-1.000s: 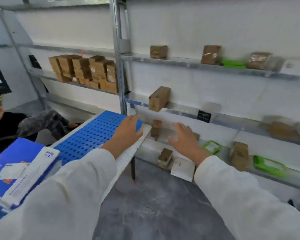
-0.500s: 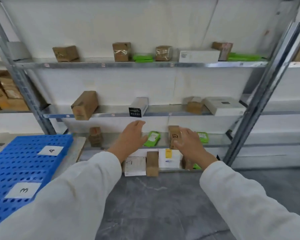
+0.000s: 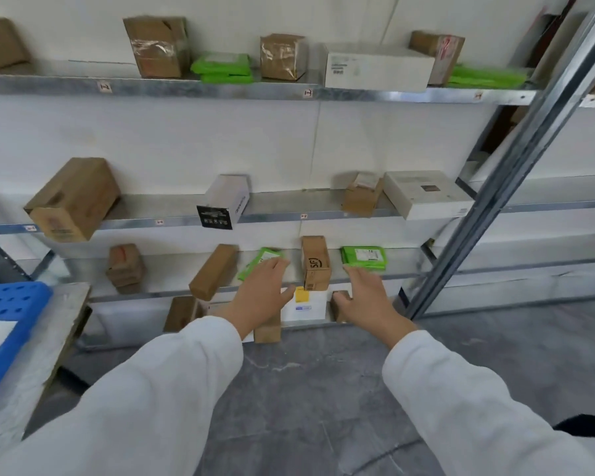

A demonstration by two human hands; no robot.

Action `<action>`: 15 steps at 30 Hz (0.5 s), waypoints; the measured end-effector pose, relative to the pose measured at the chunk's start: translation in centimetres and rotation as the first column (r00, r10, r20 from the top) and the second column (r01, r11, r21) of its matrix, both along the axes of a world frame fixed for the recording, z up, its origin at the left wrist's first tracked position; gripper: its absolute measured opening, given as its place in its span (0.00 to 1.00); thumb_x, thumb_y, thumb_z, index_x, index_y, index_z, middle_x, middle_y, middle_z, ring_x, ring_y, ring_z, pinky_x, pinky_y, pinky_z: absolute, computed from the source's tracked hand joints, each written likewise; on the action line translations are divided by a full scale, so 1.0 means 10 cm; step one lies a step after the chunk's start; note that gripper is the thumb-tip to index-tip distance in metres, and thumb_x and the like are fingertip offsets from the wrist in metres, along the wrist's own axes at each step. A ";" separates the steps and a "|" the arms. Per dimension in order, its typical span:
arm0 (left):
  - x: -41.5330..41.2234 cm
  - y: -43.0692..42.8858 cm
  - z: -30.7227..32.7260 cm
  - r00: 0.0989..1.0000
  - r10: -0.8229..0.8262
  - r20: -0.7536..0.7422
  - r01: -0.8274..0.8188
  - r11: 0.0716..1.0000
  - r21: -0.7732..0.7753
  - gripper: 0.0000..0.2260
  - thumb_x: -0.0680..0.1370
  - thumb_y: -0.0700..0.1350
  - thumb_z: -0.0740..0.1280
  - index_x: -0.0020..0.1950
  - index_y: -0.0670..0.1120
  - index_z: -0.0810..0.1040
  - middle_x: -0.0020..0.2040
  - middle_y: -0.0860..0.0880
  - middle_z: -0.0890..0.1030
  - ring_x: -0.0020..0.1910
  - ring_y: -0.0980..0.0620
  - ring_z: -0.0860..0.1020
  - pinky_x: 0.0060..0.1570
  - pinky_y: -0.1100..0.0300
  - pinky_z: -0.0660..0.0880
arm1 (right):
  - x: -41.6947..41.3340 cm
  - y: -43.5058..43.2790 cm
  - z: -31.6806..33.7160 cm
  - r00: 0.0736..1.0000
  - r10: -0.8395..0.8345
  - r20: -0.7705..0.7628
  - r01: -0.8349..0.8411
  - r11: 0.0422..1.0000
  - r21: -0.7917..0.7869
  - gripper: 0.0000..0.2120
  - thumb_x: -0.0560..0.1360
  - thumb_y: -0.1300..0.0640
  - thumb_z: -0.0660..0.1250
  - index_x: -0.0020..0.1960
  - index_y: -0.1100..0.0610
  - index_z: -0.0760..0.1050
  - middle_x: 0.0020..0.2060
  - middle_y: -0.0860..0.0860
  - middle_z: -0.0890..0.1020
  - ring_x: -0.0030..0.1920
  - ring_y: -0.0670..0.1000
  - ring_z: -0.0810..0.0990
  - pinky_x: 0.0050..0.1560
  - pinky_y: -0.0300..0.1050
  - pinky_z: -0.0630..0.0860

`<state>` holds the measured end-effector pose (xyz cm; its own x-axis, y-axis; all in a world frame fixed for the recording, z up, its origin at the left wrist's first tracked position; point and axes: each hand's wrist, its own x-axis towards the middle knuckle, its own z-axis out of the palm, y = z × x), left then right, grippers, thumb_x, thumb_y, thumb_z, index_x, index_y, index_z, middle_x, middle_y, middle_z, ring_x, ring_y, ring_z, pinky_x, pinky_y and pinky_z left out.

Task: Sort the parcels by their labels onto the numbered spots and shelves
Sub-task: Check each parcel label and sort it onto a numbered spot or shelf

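Though they flank the upright brown box point(image 3: 316, 262), the left hand point(image 3: 261, 298) and right hand point(image 3: 368, 298) are spread wide, holding nothing.

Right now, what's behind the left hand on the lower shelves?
A green pouch pokes out above the left hand, its lower end covered. Beside the thumb lies a white parcel with a yellow sticker; a brown box shows below the wrist. The hand hides the rest.

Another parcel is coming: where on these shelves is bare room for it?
Middle shelf: bare stretches between the big brown box and the black-and-white box, and from there to the small brown carton. Its right end is crowded, the carton close beside the flat white box. The shelf below is crowded too.
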<state>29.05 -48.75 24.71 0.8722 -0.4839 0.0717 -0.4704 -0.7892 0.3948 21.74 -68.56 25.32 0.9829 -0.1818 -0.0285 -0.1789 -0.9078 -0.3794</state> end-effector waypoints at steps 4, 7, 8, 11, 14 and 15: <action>0.40 -0.16 -0.22 0.999 -0.012 -0.038 0.013 1.000 0.025 0.25 0.79 0.52 0.64 0.74 0.46 0.64 0.72 0.46 0.69 0.69 0.46 0.68 0.68 0.53 0.67 | 0.37 -0.17 -0.15 1.000 -0.017 -0.005 0.017 1.000 0.025 0.25 0.77 0.51 0.62 0.72 0.56 0.63 0.67 0.54 0.70 0.66 0.56 0.66 0.68 0.47 0.60; 0.63 -0.24 -0.37 0.999 -0.015 -0.048 0.018 0.998 0.054 0.25 0.79 0.52 0.64 0.74 0.45 0.64 0.72 0.45 0.68 0.70 0.46 0.67 0.68 0.53 0.64 | 0.56 -0.25 -0.28 0.999 -0.016 -0.046 0.018 0.999 0.052 0.25 0.78 0.51 0.62 0.72 0.56 0.63 0.67 0.54 0.70 0.66 0.56 0.67 0.69 0.48 0.59; 0.69 -0.26 -0.42 0.998 -0.021 -0.054 0.025 0.998 0.059 0.25 0.79 0.52 0.64 0.73 0.45 0.64 0.72 0.46 0.69 0.70 0.46 0.67 0.68 0.54 0.64 | 0.62 -0.27 -0.32 0.997 -0.010 -0.073 0.013 0.999 0.046 0.25 0.78 0.51 0.63 0.72 0.57 0.63 0.67 0.55 0.70 0.66 0.56 0.67 0.69 0.48 0.59; 0.88 -0.32 -0.56 0.996 -0.036 -0.076 0.042 0.997 0.071 0.25 0.79 0.52 0.64 0.73 0.45 0.65 0.72 0.46 0.69 0.70 0.47 0.67 0.68 0.54 0.65 | 0.79 -0.35 -0.43 0.990 0.003 -0.144 0.000 1.000 0.024 0.27 0.77 0.51 0.64 0.73 0.58 0.62 0.67 0.55 0.70 0.67 0.56 0.68 0.70 0.50 0.59; 1.09 -0.43 -0.71 0.994 -0.020 -0.107 0.028 0.997 0.074 0.25 0.79 0.52 0.64 0.73 0.44 0.65 0.71 0.46 0.69 0.69 0.46 0.67 0.67 0.53 0.66 | 0.98 -0.48 -0.53 0.988 0.016 -0.151 -0.013 1.000 0.024 0.25 0.77 0.52 0.64 0.71 0.57 0.64 0.65 0.55 0.71 0.65 0.56 0.69 0.67 0.50 0.60; 1.15 -0.47 -0.76 0.992 -0.011 -0.123 0.020 0.997 0.072 0.24 0.79 0.52 0.64 0.73 0.44 0.65 0.71 0.46 0.69 0.69 0.45 0.68 0.66 0.53 0.66 | 1.04 -0.53 -0.57 0.988 0.019 -0.156 -0.016 1.000 0.024 0.24 0.77 0.52 0.64 0.70 0.57 0.65 0.65 0.55 0.72 0.65 0.56 0.69 0.66 0.49 0.60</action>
